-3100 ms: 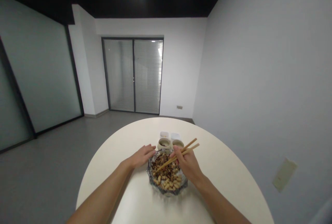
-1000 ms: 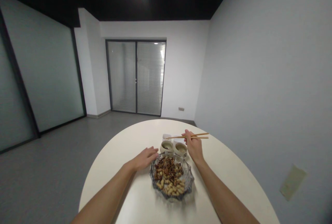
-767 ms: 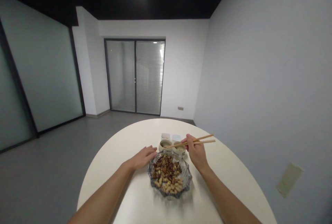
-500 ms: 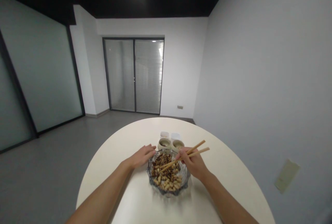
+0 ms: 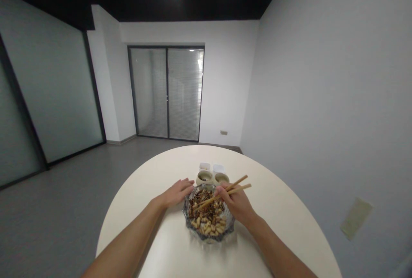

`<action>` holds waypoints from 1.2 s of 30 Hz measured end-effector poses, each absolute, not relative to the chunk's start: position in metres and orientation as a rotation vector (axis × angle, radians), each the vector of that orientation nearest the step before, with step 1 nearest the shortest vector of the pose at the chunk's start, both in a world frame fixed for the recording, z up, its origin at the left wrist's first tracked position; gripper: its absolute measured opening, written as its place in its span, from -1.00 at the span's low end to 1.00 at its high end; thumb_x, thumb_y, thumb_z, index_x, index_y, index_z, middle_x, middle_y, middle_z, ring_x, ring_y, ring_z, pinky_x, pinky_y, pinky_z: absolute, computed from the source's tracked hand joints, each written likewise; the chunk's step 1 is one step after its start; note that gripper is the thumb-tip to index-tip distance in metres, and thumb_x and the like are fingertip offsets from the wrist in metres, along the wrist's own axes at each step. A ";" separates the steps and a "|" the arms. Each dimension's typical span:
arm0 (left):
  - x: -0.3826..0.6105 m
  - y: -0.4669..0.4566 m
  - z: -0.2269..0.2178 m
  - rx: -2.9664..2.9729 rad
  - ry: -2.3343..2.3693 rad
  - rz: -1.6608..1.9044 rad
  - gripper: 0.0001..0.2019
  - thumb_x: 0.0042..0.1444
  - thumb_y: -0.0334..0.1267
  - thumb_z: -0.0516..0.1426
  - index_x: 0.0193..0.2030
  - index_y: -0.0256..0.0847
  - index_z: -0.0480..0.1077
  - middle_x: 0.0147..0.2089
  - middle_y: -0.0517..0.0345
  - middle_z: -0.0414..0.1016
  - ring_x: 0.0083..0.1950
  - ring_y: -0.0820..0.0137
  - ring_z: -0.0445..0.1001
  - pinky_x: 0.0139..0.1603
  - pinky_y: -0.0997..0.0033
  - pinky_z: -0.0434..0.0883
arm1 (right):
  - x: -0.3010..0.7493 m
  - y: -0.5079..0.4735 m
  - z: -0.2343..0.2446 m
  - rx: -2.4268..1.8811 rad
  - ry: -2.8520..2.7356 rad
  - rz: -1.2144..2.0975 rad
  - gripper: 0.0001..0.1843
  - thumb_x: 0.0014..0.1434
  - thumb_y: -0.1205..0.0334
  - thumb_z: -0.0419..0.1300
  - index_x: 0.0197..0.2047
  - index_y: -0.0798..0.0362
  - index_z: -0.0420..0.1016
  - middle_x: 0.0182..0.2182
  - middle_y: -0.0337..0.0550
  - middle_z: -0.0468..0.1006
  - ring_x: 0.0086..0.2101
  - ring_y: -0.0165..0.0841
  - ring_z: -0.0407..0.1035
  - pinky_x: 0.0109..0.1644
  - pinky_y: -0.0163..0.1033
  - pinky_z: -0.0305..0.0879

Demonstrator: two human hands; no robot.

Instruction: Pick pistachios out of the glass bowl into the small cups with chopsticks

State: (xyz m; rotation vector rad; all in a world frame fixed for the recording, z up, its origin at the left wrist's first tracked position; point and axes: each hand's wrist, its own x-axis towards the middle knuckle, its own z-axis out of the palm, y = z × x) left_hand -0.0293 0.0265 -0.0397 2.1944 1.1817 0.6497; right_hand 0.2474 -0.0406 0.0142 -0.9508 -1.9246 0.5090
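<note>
- Wooden chopsticks [image 5: 240,181] clamped in right hand [image 5: 236,203], tips among nuts [image 5: 208,228].
- Left hand [image 5: 176,192] unclenched by glass bowl [image 5: 228,219].
- Many nuts remain; left cup [image 5: 199,182] holds little.

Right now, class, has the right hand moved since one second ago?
Yes: against the right white dish, the right hand has moved toward the person, to the right side of the glass bowl.
</note>
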 end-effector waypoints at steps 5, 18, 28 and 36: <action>-0.029 0.028 -0.041 2.209 1.188 0.648 -0.34 0.42 0.28 -0.09 0.30 -0.12 0.53 0.49 -0.04 0.37 0.59 -0.07 0.13 0.61 -0.12 -0.03 | 0.239 -0.043 0.011 -0.980 -1.931 0.465 -0.48 0.44 -0.10 0.09 -0.41 0.01 0.62 -0.55 -0.19 0.50 -0.47 -0.29 0.38 -0.41 -0.25 0.20; -0.030 0.027 -0.040 2.201 1.177 0.650 -0.33 0.41 0.33 -0.10 0.27 -0.07 0.55 0.51 0.00 0.36 0.60 -0.08 0.11 0.62 -0.16 -0.09 | 0.251 -0.047 0.023 -0.909 -1.758 0.525 -0.30 0.42 -0.32 0.06 -0.45 0.05 0.64 -0.65 -0.21 0.43 -0.61 -0.38 0.29 -0.55 -0.32 0.18; -0.032 0.031 -0.046 2.168 1.184 0.690 -0.31 0.36 0.36 -0.03 0.30 -0.08 0.53 0.49 -0.02 0.38 0.59 -0.06 0.14 0.63 -0.16 -0.11 | 0.268 -0.042 0.039 -0.903 -1.569 0.504 -0.21 0.32 -0.47 0.08 -0.49 0.08 0.64 -0.72 -0.25 0.34 -0.67 -0.42 0.20 -0.62 -0.35 0.11; -0.031 0.028 -0.042 2.187 1.174 0.659 -0.27 0.38 0.37 -0.08 0.30 -0.11 0.52 0.51 -0.06 0.34 0.60 -0.07 0.10 0.63 -0.17 -0.13 | 0.300 -0.029 0.045 -0.988 -1.358 0.278 -0.18 0.28 -0.54 0.07 -0.47 0.07 0.63 -0.71 -0.22 0.38 -0.65 -0.37 0.27 -0.60 -0.30 0.21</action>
